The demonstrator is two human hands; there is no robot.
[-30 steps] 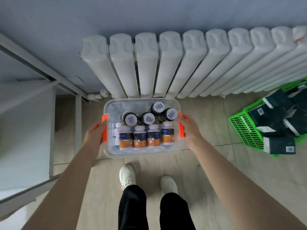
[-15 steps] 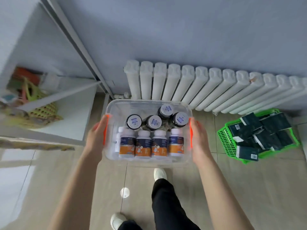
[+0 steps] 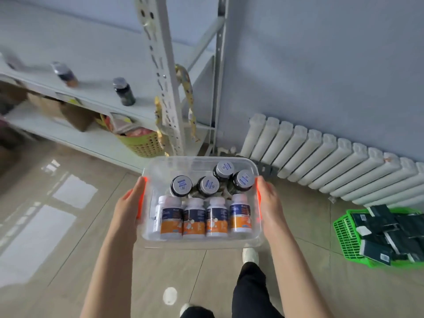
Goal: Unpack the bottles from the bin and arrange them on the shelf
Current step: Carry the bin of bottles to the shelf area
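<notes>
A clear plastic bin [image 3: 199, 243] with orange handles hangs in the air in front of me. My left hand [image 3: 130, 206] grips its left handle and my right hand [image 3: 269, 206] grips its right handle. Inside, several white bottles with orange and blue labels [image 3: 193, 218] lie in a row at the near side. Behind them stand several dark bottles with silver caps [image 3: 208, 183]. The white metal shelf [image 3: 96, 101] is up and to the left. Two dark bottles [image 3: 124, 91] stand on its upper board.
A perforated shelf post [image 3: 165, 88] rises just behind the bin. A yellow-green basket [image 3: 143, 143] sits on the lower shelf board. A white radiator [image 3: 332, 159] runs along the wall on the right. A green basket of dark packets [image 3: 380, 235] lies on the tiled floor.
I have lifted the bin off the floor and turned left with it. The shelf has come into view. Both hands keep the same hold on the handles.
</notes>
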